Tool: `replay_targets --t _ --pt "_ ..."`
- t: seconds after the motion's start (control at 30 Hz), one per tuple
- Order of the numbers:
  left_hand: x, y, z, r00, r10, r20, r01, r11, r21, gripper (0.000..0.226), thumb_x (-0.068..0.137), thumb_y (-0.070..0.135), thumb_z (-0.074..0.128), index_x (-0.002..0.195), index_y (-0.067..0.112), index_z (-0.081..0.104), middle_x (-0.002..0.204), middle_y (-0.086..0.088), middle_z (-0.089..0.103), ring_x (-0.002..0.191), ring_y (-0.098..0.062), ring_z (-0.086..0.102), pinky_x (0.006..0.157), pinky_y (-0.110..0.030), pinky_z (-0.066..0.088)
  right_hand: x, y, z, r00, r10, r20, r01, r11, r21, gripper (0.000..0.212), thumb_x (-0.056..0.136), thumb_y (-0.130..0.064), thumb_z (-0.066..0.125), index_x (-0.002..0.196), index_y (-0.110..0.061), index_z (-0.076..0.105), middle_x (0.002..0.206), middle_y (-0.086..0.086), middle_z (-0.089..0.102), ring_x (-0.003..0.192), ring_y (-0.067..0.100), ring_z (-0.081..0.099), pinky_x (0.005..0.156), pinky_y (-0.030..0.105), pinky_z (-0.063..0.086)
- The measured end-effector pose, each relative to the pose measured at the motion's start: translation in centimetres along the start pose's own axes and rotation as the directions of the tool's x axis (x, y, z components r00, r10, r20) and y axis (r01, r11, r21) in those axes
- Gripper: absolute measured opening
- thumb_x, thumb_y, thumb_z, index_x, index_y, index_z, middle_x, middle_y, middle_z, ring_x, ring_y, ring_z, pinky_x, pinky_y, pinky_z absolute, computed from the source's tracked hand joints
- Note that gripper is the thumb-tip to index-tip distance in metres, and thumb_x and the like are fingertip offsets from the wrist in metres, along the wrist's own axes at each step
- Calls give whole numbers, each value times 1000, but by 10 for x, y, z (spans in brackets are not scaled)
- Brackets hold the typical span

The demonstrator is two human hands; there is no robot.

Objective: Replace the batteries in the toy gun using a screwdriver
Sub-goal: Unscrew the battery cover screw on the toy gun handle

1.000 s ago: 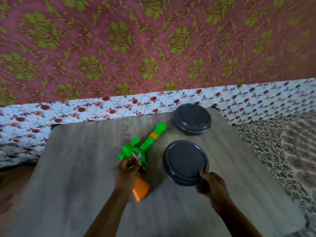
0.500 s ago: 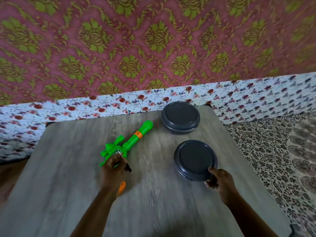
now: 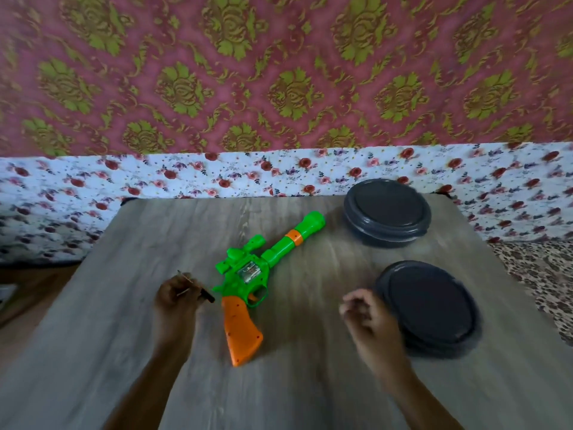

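Observation:
A green toy gun [image 3: 252,270] with an orange grip lies flat on the wooden table [image 3: 130,305], barrel pointing to the far right. My left hand [image 3: 176,301] rests just left of the gun, apart from it, closed on a thin screwdriver [image 3: 195,285] with a dark handle end toward the gun. My right hand [image 3: 367,319] hovers to the right of the gun, blurred, fingers loosely curled and holding nothing. It sits beside the near dark round container [image 3: 429,305].
A second dark round lidded container [image 3: 387,211] stands at the table's far right. Floral fabric [image 3: 217,175] runs behind the table, with a patterned wall above. A leopard-print surface [image 3: 539,268] lies off the right edge.
My left hand has come off the gun and shifted left with the screwdriver. My right hand has let go of the near container's rim and moved left.

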State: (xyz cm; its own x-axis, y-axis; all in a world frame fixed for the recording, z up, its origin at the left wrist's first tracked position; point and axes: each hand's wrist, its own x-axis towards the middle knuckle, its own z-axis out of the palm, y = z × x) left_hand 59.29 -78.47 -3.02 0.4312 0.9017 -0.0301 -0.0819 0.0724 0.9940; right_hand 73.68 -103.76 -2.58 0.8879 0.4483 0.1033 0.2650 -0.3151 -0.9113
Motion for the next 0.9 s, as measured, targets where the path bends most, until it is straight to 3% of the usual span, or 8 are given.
replay_targets --t 0.1,0.2,0.23,0.3,0.37,0.5,0.73,0.9 --pt "29 -29 -10 996 21 -86 -23 999 -24 43 88 -12 47 66 21 62 70 -3 58 61 -10 59 59 -19 53 11 10 72 987 -63 147 54 996 67 7 84 -16 61 78 -17 57 68 -3 61 62 2 56 59 15 42" --pt "45 -78 -17 996 -62 -65 59 997 -48 10 87 14 65 91 20 59 83 3 57 70 1 54 66 -19 53 19 20 102 992 -93 80 87 993 74 19 84 -9 61 73 -24 56 68 -5 63 62 4 56 62 21 44" --pt "49 -90 -17 995 -73 -61 70 997 -36 18 84 19 69 98 21 58 87 6 56 71 5 54 70 -17 52 21 24 103 992 -108 64 101 990 97 20 83 -10 60 72 -26 56 68 -5 64 62 5 57 62 22 45" --pt "41 -77 -11 994 44 -105 -48 998 -34 17 86 1 60 86 17 54 85 5 56 66 10 57 64 -9 47 21 28 101 989 -125 76 111 978 175 14 81 -17 58 71 -26 56 69 -5 64 63 8 57 63 23 46" --pt "36 -60 -10 977 157 -143 -162 987 -24 26 88 -8 52 82 18 52 80 3 57 63 6 60 61 -12 50 20 29 98 984 -139 111 111 968 227 10 78 -19 57 70 -23 57 67 -4 63 62 7 56 63 23 45" --pt "32 -52 -11 966 253 -48 -256 963 -79 20 90 -7 50 86 13 53 80 -2 56 76 -14 61 67 -22 57 18 28 100 972 -199 124 174 966 190 18 83 -3 59 70 -15 58 67 -3 62 61 4 54 62 17 42" --pt "-4 -30 4 944 322 65 -312 941 -135 18 94 1 48 85 14 54 83 -4 57 81 -16 65 66 -19 55 9 20 96 958 -281 47 274 953 129 11 85 -7 60 74 -7 59 64 -2 57 59 0 50 60 17 40" --pt "-29 -19 14 884 397 247 -352 913 -207 9 90 4 55 84 10 59 84 -10 64 80 -12 65 72 -25 55 -2 4 96 952 -304 28 294 938 184 23 91 -21 56 76 -4 63 61 2 60 51 1 48 57 23 40"
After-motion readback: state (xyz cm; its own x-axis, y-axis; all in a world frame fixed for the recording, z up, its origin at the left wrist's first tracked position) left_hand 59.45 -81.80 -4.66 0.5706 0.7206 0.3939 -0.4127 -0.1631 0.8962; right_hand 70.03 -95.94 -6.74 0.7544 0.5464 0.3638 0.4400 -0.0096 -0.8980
